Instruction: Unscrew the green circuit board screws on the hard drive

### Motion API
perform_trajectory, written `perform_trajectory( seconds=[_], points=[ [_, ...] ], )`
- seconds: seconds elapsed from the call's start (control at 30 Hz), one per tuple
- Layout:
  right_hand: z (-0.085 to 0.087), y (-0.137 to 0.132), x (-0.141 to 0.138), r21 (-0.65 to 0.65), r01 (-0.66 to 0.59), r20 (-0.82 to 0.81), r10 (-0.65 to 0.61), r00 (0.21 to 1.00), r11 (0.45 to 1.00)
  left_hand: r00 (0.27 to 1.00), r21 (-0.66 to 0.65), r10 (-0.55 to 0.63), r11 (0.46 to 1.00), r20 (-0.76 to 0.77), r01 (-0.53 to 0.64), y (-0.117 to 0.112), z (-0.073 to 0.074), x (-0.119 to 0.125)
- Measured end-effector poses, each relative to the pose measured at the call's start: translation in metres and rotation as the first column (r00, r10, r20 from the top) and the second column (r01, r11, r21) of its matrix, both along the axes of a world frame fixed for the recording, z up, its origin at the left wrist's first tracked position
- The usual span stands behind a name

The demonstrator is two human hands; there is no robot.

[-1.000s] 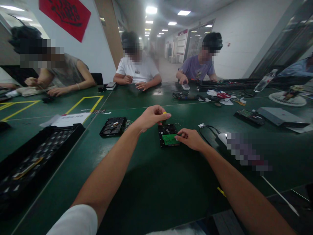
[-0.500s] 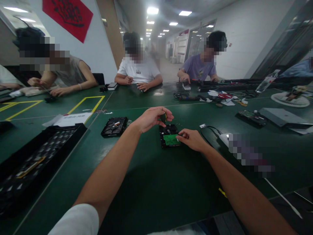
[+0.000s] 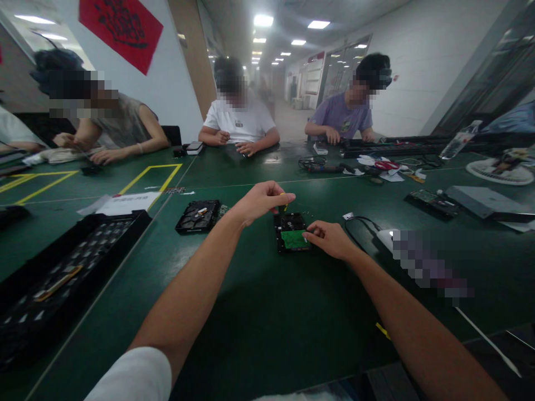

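Note:
A hard drive lies on the green table in front of me, its green circuit board facing up at the near end. Over its far end, my left hand pinches a small yellow screwdriver, mostly hidden by the fingers and pointing down at the drive. Whether its tip touches a screw is too small to tell. My right hand has thumb and curled fingers closed on the drive's right edge, beside the board.
Another hard drive lies to the left, with small loose parts beside it. A long black tray stands further left. On the right are a white power strip, a circuit-board device and a grey box. Several people work across the table.
My left fingers have closed more tightly round the small screwdriver and turned it more upright over the drive. The right hand stays at the drive's edge.

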State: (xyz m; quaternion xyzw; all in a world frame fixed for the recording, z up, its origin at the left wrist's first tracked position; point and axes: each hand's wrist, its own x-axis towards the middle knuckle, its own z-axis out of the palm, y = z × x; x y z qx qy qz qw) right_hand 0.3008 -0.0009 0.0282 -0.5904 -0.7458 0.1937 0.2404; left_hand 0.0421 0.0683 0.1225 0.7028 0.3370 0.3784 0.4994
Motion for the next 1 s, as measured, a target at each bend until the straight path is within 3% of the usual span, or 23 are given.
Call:
perform_trajectory(
  seconds=[0.2, 0.37, 0.57, 0.77, 1.0],
  points=[
    [-0.002, 0.001, 0.001, 0.014, -0.005, -0.004, 0.005, 1.000, 1.000, 0.984, -0.094, -0.158, 0.982, 0.084, 0.166, -0.003, 0.004, -0.002],
    [-0.002, 0.000, 0.001, 0.007, -0.010, 0.005, 0.010, 1.000, 1.000, 0.963, -0.220, -0.202, 0.946, 0.178, 0.239, -0.003, 0.005, -0.002],
    [-0.001, 0.004, 0.002, 0.056, 0.021, 0.048, -0.024, 0.999, 0.998, 0.973, -0.111, -0.215, 0.968, 0.089, 0.224, -0.003, 0.006, -0.003],
    [-0.015, 0.015, 0.012, 0.191, 0.108, 0.130, -0.134, 0.982, 0.976, 0.989, -0.018, -0.150, 0.989, 0.008, 0.150, -0.002, 0.007, -0.005],
    [-0.023, 0.022, 0.017, 0.156, 0.124, 0.167, -0.150, 0.975, 0.980, 0.985, 0.013, -0.165, 0.986, -0.041, 0.166, -0.002, 0.011, -0.009]
  ],
)
